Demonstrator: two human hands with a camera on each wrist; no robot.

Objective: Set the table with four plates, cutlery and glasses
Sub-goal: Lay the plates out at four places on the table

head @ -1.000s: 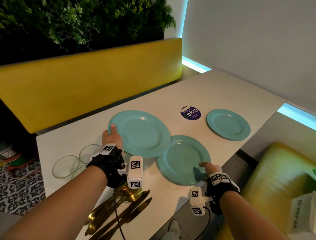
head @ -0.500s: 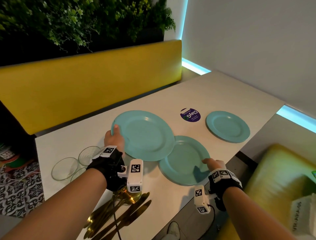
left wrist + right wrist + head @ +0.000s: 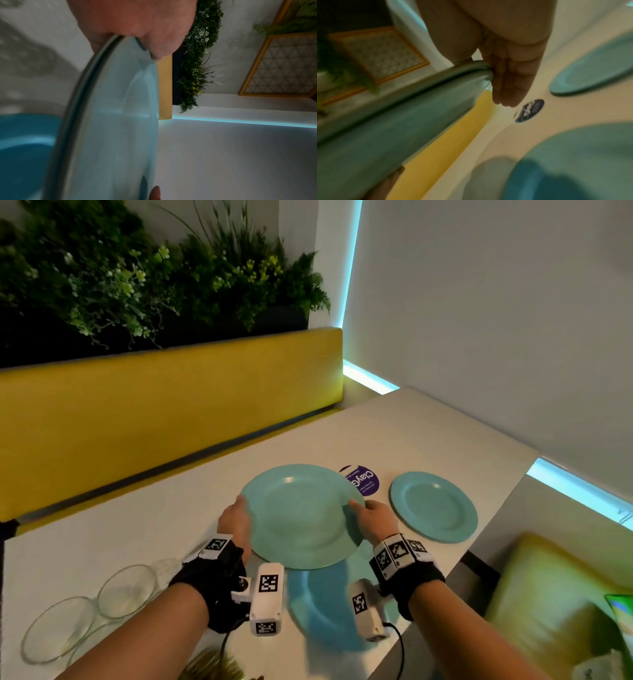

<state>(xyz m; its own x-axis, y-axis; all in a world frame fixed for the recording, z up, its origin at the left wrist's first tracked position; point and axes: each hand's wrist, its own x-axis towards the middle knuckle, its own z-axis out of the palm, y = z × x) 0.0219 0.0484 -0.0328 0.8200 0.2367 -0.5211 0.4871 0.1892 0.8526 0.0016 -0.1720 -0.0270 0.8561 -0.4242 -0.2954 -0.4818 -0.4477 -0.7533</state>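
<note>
- While raised off the tabletop (image 3: pixel 171 508), large teal plate (image 3: pixel 301 515) is clamped at opposite rims: left hand (image 3: pixel 236 518), right hand (image 3: pixel 373 518).
- Second plate (image 3: pixel 322 607) lies beneath, near edge.

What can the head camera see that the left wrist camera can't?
Only the head view shows the glass bowls, the far plate, the purple sticker and the right hand.

Only the left wrist view shows a gold-framed lattice panel.

Both show the left hand gripping the lifted plate, another plate below, and the yellow bench.
</note>
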